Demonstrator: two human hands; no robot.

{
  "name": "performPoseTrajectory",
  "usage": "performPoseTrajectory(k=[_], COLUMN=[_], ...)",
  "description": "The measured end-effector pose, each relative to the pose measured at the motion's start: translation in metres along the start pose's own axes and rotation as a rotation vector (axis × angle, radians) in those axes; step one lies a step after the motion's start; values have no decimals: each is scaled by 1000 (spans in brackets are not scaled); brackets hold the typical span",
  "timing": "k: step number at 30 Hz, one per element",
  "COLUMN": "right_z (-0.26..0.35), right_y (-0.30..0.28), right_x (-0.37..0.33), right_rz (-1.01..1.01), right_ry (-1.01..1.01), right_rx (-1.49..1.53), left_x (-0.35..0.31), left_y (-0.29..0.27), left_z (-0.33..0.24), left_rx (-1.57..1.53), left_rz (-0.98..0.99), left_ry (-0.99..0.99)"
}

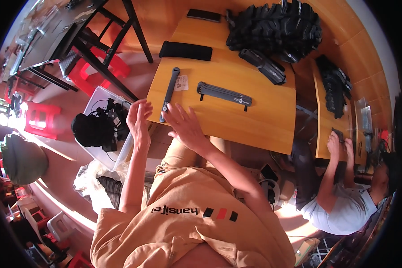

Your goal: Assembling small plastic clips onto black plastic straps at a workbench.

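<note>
**Harsh Glare Breaks In From the Left**

Strong light floods the left edge, washing out the area beside a red stool (42,119) and laying pale streaks across the floor (94,176). Another bright patch burns at lower right. The table (263,123) glows warm and even; the black bundle (272,33) sinks toward shadow. The left hand (139,123) and right hand (186,128) read clearly, while clutter at the left rim smears. Fisheye distortion bows straight edges inside a black surround.

Tiled orange-tan wall (362,44) upper right. Reddish floor (67,176), sunlight streaks (71,208) left. Wooden desk (236,125) center, second desk (324,140) right. Black-framed table (64,40) upper left, red plastic stools (42,120) nearby.
</note>
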State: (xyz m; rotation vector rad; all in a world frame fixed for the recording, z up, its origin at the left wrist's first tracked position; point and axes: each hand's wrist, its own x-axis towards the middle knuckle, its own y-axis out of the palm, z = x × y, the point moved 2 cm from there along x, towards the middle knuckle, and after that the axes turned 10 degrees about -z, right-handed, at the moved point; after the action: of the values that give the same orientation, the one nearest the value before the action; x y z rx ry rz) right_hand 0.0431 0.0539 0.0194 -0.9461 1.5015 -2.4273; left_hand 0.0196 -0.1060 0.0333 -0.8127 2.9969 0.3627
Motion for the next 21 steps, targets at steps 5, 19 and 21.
performPoseTrajectory(k=[5,19,21], right_z=[-3,6,9], right_y=[33,37,20], right_x=[-2,7,4], right_rz=[-224,-244,-311], right_ry=[-173,-203,-210], right_rx=[-96,-58,58], left_x=[-22,-33,-34], left_y=[-49,-52,-51], left_z=[25,75,70], left_rx=[-3,-267,-333], left_rz=[75,172,260], left_ry=[-287,-683,-738])
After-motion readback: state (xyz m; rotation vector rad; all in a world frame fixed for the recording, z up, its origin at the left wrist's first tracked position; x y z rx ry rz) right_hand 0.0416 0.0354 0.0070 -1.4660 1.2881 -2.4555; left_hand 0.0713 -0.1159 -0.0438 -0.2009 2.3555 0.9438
